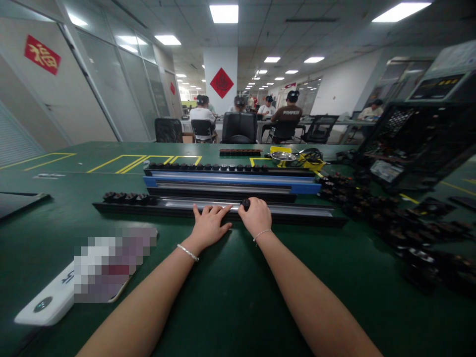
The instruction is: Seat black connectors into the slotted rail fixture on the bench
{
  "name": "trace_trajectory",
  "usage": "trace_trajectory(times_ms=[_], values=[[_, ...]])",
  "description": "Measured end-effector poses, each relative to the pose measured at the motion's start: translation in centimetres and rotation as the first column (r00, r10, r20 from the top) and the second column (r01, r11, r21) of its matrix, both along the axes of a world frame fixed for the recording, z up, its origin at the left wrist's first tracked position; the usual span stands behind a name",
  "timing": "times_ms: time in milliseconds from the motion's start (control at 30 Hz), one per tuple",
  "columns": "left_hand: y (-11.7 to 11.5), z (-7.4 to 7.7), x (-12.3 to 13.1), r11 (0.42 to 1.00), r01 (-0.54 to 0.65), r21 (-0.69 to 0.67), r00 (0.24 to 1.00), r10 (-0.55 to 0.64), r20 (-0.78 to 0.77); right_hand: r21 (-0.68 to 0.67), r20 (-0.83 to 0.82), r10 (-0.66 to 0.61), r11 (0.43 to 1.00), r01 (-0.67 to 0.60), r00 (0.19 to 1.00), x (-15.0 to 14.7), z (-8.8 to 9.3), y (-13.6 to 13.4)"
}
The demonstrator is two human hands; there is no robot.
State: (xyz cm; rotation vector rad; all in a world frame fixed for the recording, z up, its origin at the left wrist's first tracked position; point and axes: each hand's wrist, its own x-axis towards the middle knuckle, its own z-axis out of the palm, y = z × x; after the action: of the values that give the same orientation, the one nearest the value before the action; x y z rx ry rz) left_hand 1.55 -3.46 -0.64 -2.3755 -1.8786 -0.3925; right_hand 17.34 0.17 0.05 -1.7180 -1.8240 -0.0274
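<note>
A long black rail [297, 212] with a shiny channel lies across the green table in front of me. Several small black parts [126, 198] sit in a row at its left end. Fingers spread, my left hand [210, 225] rests on the middle of the rail and holds nothing. Just to its right, my right hand [257, 217] pinches a small black part [245, 204] at the channel. Behind this rail lie a blue rail [305, 186] and another black rail with a row of similar black parts [223, 167] along it.
Many loose black parts [401, 223] are heaped at the right, before an open black computer case [405, 144]. A metal dish [283, 156] and cables lie at the back. A white device [48, 305] lies front left. People sit at tables beyond.
</note>
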Motion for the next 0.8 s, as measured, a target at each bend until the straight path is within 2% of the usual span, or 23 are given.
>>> trace_trajectory(times_ms=[800], values=[[0.0, -0.1, 0.0, 1.0, 0.001, 0.019, 1.0, 0.0, -0.019, -0.003, -0.017, -0.085, 0.996, 0.085, 0.996, 1.1, -0.2, 0.2]])
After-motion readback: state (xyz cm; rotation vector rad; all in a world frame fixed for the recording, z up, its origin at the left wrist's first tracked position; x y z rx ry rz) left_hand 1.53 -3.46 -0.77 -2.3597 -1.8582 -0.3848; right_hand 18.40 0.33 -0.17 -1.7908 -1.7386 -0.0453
